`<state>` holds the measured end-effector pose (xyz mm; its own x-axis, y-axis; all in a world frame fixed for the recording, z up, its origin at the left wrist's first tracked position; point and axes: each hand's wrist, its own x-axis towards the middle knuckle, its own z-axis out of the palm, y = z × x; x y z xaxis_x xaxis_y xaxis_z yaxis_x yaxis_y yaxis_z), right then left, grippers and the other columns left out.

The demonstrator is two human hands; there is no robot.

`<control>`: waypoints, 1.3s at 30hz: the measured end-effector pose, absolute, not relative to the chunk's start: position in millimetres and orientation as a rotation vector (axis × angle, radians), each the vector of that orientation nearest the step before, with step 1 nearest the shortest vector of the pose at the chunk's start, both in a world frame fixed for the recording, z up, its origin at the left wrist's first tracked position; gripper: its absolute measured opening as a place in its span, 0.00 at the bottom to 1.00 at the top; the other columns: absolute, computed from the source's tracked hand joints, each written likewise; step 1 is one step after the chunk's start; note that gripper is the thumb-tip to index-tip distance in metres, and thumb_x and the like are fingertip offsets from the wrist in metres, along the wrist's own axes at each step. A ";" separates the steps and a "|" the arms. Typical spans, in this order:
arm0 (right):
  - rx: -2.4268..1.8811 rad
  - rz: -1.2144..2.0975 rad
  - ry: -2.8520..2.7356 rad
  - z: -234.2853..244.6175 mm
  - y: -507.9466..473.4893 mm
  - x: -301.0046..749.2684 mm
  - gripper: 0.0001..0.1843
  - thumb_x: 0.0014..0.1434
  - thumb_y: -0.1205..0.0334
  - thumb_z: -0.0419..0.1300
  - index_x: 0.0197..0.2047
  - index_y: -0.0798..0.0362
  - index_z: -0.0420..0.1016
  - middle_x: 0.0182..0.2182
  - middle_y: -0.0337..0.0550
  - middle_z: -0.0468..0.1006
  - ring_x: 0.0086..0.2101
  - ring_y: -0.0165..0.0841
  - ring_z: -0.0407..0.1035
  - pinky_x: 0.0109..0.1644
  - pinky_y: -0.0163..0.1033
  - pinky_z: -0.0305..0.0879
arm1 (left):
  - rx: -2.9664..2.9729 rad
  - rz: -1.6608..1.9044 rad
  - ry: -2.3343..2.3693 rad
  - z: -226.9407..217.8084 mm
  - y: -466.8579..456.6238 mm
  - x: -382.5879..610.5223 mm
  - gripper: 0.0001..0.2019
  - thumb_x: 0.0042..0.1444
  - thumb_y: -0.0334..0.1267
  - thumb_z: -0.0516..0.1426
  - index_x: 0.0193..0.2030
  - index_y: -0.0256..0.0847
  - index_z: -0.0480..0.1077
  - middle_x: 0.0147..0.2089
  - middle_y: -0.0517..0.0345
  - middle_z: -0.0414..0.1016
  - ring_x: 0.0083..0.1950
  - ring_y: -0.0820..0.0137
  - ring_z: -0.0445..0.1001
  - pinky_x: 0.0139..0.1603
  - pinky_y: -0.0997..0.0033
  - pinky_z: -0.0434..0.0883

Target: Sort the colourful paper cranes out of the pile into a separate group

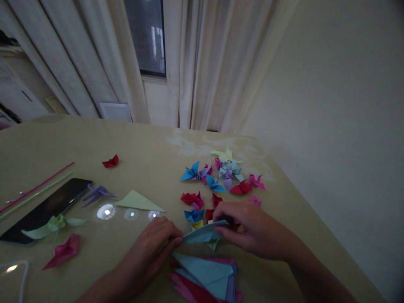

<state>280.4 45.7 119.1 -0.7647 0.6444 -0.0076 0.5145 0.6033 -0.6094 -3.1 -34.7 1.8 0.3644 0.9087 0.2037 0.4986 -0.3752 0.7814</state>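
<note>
A light blue folded paper is held above the table between both hands. My left hand pinches its left tip, fingers closed. At its right end, my right hand grips the paper between thumb and fingers. Just below lies a stack of folded papers in light blue, red, pink and purple. Behind my hands sit several small folded paper pieces, among them a blue paper boat, a red paper piece and a blue paper crane. My right hand partly hides some of them.
On the left, a black phone lies beside a pink stick. Near it are a purple paper crane, a green folded paper and a pink paper boat. A pale green triangle and a red paper boat lie farther back.
</note>
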 end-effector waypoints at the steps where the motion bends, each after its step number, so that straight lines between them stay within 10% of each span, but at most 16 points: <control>1: -0.966 0.869 -2.639 118.3 44.7 279.0 0.06 0.69 0.62 0.66 0.48 0.52 0.78 0.39 0.40 0.80 0.35 0.31 0.72 0.38 0.35 0.62 | 1.998 0.867 1.218 2.5 -34.3 -3.4 0.12 0.74 0.41 0.51 0.40 0.45 0.73 0.38 0.54 0.76 0.41 0.64 0.72 0.44 0.67 0.68; 9: -0.803 0.299 -2.944 115.1 13.7 254.8 0.30 0.60 0.45 0.74 0.60 0.50 0.74 0.60 0.53 0.75 0.55 0.50 0.69 0.58 0.53 0.67 | 1.792 0.811 1.207 14.5 -33.5 -2.5 0.14 0.73 0.46 0.54 0.38 0.45 0.74 0.35 0.58 0.77 0.36 0.67 0.75 0.39 0.72 0.69; 16: -0.644 -0.011 -2.923 95.3 3.3 238.1 0.05 0.74 0.61 0.58 0.47 0.51 0.74 0.41 0.46 0.80 0.45 0.42 0.72 0.53 0.49 0.68 | 1.781 0.734 1.148 7.4 -36.4 -3.5 0.14 0.73 0.45 0.54 0.37 0.44 0.74 0.36 0.57 0.79 0.38 0.67 0.76 0.41 0.71 0.71; 21: -0.677 0.019 -3.009 88.4 0.6 236.0 0.06 0.70 0.58 0.62 0.44 0.51 0.73 0.37 0.45 0.81 0.40 0.42 0.74 0.48 0.48 0.70 | 2.002 0.812 1.269 9.8 -23.7 -18.1 0.17 0.75 0.45 0.51 0.37 0.45 0.75 0.36 0.56 0.80 0.38 0.66 0.76 0.41 0.70 0.70; 27: -0.726 0.109 -3.106 75.6 -4.1 234.1 0.08 0.67 0.55 0.63 0.43 0.51 0.73 0.37 0.46 0.83 0.36 0.42 0.77 0.47 0.49 0.74 | 2.499 0.678 1.810 6.4 1.0 -75.5 0.15 0.70 0.42 0.54 0.56 0.49 0.80 0.61 0.48 0.81 0.58 0.51 0.77 0.59 0.51 0.69; 39: -0.794 -0.045 -3.034 19.3 -3.8 223.5 0.17 0.69 0.46 0.59 0.39 0.52 0.73 0.32 0.47 0.83 0.30 0.43 0.79 0.38 0.48 0.76 | 2.663 0.519 1.836 -13.4 6.3 -79.5 0.16 0.64 0.27 0.51 0.47 0.44 0.79 0.49 0.49 0.84 0.48 0.56 0.79 0.52 0.56 0.69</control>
<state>223.5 -3.8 19.3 -0.8719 0.4896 0.0120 0.4898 0.8715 0.0263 -79.5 6.3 -13.4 0.3246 0.8859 0.3314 0.9282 -0.3657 0.0685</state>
